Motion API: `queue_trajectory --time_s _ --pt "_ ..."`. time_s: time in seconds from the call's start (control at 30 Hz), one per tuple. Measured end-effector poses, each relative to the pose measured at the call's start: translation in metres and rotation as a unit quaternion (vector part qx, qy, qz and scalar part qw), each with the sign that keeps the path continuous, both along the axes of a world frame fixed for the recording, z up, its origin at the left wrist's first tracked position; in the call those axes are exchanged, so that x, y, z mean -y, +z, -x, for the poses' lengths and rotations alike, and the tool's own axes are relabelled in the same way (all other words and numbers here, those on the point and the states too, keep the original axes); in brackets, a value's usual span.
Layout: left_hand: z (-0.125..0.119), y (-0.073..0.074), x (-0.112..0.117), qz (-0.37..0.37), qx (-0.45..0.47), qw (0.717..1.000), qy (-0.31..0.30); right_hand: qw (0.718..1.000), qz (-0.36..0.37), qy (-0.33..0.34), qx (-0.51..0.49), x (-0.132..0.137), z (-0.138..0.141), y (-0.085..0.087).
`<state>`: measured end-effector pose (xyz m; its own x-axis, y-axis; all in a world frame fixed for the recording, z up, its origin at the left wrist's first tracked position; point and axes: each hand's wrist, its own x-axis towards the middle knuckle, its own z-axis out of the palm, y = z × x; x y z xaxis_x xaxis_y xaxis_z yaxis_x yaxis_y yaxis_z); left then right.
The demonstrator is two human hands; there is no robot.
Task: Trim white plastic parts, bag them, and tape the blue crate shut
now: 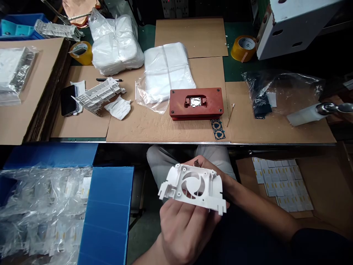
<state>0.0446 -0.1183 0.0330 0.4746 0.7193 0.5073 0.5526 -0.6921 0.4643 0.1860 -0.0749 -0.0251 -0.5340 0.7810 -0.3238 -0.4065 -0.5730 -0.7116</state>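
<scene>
Over my lap, below the table edge, both hands hold a white plastic fan housing (pixel 193 186) with a round grille opening. My left hand (pixel 180 230) comes up from below, its fingers pressed under the part's lower edge. From the right, my right hand (pixel 213 170) reaches in behind the part and grips its upper right side. A small dark piece shows at the part's top by my right fingers. On the table straight ahead sits a red fixture block (pixel 196 103) with a metal insert in its recess.
Blue stickers (pixel 217 129) and a cotton swab (pixel 230 114) lie by the fixture. Also on the table are bags of white material (pixel 168 71), a white plastic frame (pixel 99 95), a phone (pixel 68 100) and tape rolls (pixel 243 48). A blue bin (pixel 107 213) of bagged parts stands at the left.
</scene>
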Motion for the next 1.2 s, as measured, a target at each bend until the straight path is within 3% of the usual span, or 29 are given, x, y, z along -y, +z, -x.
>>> queue_trajectory --time_s 0.87,1.2 --pt "0.0005 0.0007 0.0009 0.003 -0.008 1.000 0.012 1.000 0.015 0.009 0.003 -0.0019 -0.0002 0.0026" --pt "0.0058 -0.0034 0.0032 0.006 0.000 1.000 -0.017 1.000 0.009 0.006 0.002 -0.0011 0.0010 -0.0008"
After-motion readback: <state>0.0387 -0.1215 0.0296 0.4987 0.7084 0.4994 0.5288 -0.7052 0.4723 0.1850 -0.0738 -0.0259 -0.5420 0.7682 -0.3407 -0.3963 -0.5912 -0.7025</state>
